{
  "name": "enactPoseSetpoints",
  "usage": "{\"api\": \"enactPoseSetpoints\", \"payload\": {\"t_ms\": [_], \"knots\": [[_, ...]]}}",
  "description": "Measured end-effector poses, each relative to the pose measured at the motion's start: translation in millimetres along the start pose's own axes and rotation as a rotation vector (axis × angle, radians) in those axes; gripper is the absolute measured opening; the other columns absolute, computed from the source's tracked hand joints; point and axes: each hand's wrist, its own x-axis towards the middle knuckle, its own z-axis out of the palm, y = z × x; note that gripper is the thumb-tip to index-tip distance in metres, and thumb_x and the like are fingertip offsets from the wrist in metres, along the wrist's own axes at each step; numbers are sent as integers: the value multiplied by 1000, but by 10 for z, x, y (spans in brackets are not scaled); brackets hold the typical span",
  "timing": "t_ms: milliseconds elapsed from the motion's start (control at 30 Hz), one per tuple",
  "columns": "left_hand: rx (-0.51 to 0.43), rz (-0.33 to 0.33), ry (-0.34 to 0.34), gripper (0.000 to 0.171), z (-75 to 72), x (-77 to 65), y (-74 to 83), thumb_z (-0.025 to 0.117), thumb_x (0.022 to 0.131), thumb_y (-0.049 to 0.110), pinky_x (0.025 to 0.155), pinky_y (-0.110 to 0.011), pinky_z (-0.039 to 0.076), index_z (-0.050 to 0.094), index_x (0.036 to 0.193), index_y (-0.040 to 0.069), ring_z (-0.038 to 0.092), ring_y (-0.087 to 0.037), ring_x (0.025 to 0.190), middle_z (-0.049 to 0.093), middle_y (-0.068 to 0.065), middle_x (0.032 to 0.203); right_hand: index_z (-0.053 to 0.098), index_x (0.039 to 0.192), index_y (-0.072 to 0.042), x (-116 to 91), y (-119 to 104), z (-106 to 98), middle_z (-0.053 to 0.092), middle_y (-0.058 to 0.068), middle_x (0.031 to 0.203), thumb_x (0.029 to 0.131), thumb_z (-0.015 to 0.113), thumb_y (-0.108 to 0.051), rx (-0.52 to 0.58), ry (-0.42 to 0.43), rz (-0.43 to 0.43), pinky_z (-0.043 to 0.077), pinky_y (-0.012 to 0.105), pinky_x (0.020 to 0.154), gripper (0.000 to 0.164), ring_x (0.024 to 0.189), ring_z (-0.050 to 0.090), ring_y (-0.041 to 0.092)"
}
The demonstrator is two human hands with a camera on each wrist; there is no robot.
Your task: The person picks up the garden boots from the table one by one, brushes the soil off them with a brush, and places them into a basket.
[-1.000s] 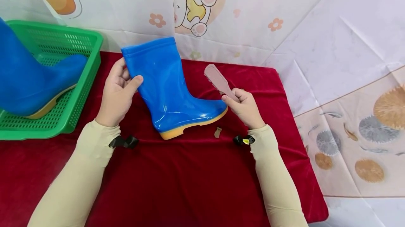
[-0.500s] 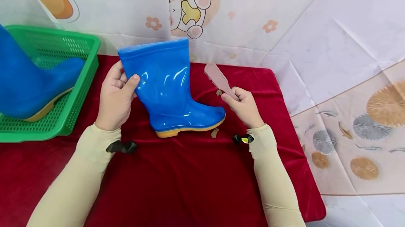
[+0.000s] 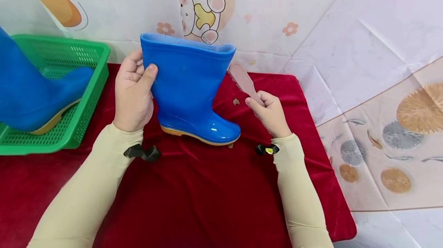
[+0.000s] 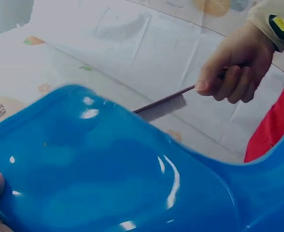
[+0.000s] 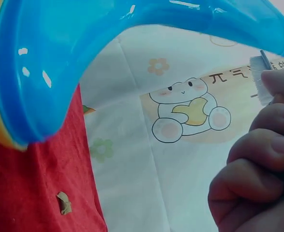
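Note:
A glossy blue rain boot point(image 3: 187, 86) with a yellow sole is held up over the red cloth, its opening tipped toward the head camera and its toe to the right. My left hand point(image 3: 134, 90) grips the shaft at the back edge, thumb on the outer side and fingers behind. In my right hand point(image 3: 270, 112) is a pinkish-brown brush point(image 3: 242, 79), gripped by the handle. Its head stands close to the shaft's right edge, and pale bristles show in the left wrist view, where the boot covers the head's tip.
A green plastic basket point(image 3: 104, 54) at the left holds another blue boot point(image 3: 38, 94). Small brown scraps lie on the red cloth point(image 3: 207, 198), one point(image 3: 236, 101) behind the toe, another point(image 3: 230, 145) partly under it. A printed white sheet point(image 3: 263, 13) hangs behind.
My left hand has raised and turned the boot, so its opening now shows and its toe points more toward me. The brush has shifted slightly right, still in my right hand.

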Motion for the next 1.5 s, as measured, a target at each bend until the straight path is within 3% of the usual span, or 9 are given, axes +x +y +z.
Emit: {"api": "enactPoseSetpoints", "payload": {"t_ms": [167,400,600,733,867,1133,1267,1367,1500], "knots": [[-75,-42,-36,38,4,193,9,58,101,-4,104,-41,51,57,140,-1,62,-34,123,69,-19,129,50,71,-8,8,-19,-15,36,0,56,98,71,-17,22,7,-11,24,28,46,35,51,32,16],[-304,-127,-70,39,-96,407,9,52,102,-10,106,-40,50,56,141,-3,63,-32,122,66,-22,130,52,71,-10,11,-14,-23,39,-1,56,98,71,-16,10,8,-4,26,27,46,33,52,34,15],[-371,-84,-42,35,-109,481,137,54,99,-15,91,-38,58,58,134,-10,71,-30,100,71,-23,110,50,70,-9,19,18,-36,39,0,57,98,71,-17,-15,6,-7,26,27,47,36,53,34,14],[-448,-48,-46,38,-103,481,289,57,96,-17,94,-43,57,54,135,-15,69,-38,104,68,-29,114,46,69,-8,29,26,-29,37,0,56,98,72,-18,-14,7,-10,24,28,47,39,53,32,14],[-434,-14,-87,37,-89,520,301,56,97,-16,95,-44,57,52,133,-17,67,-39,105,67,-30,112,47,69,-9,35,33,-21,36,-1,56,97,72,-18,-6,5,6,23,27,48,39,53,31,13],[-271,-167,-214,36,-298,638,-53,53,101,-12,98,-37,56,56,136,-8,69,-31,113,69,-23,126,48,69,-10,37,54,5,36,-1,56,97,72,-16,-2,4,23,23,27,48,37,54,30,13],[-376,-223,-239,34,-467,641,-158,51,101,-13,90,-36,58,56,134,-7,71,-29,102,72,-21,115,47,69,-10,52,47,41,37,-2,56,96,73,-19,-8,-5,22,24,26,49,38,54,31,13],[-370,-187,-217,33,-554,607,-206,50,102,-12,87,-36,57,55,133,-6,69,-28,100,70,-21,110,47,69,-10,52,38,61,38,-1,56,96,73,-20,-8,-6,31,24,26,48,39,54,31,13],[-119,-81,-75,34,-647,455,-293,54,103,-5,93,-32,53,57,137,1,64,-24,107,68,-16,116,47,68,-10,42,27,57,38,-1,56,96,73,-19,-17,-7,50,24,26,48,39,54,31,13]]}}
